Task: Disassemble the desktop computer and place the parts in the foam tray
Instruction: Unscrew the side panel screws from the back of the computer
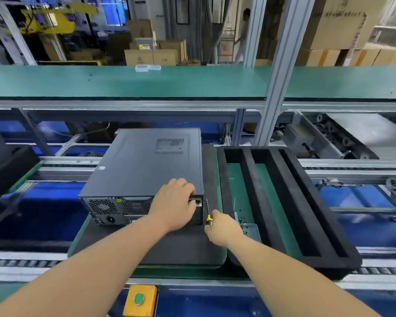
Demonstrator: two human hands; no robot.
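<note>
Desktop computer [144, 165] lying flat on its side on a dark mat [169, 245], directly under and ahead of the left hand [173, 203]; side panel up and apparently still on, rear I/O face toward the wearer, long axis running away from the hands toward the far rail. Left hand draped over the near right corner of the case, fingers curled down over the rear edge, gripping it at the panel's edge. Right hand [223, 228] just right of that corner, closed around a yellow-handled screwdriver [209, 216], thin shaft pointing up and away, tip apparently close to the case corner but contact not resolvable. Foam tray [290, 202] right of the right hand, touching the mat edge, long slots parallel to the case axis, slots holding no parts apart from a small metal piece [252, 229] with screws near the wrist. Judged step: opening stage, freeing the side panel at the rear edge. Next move likely needs the driver seated square on a rear screw, or the panel slid along the case axis, left hand bracing the case against sliding on the mat. Yellow button box [140, 300] on the near edge, below both forearms.
</note>
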